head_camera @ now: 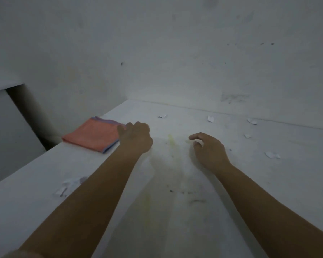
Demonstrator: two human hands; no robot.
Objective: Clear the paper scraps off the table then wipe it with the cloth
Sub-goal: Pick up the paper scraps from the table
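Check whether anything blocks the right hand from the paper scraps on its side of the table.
Nothing visible does. The right hand hovers over bare table; the scraps at and lie in the open, and the cloth sits far left by the left hand.

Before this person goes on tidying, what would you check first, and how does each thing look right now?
1. Paper scraps left on the table: not ok, several lie on the right and by the left edge.
2. Cloth within reach: ok, folded beside the left hand.
3. Left hand free: cannot tell, fingers curled away.
4. Right hand free: ok, loosely curled, holding nothing.
5. Table ready for wiping: not ok, scraps remain.
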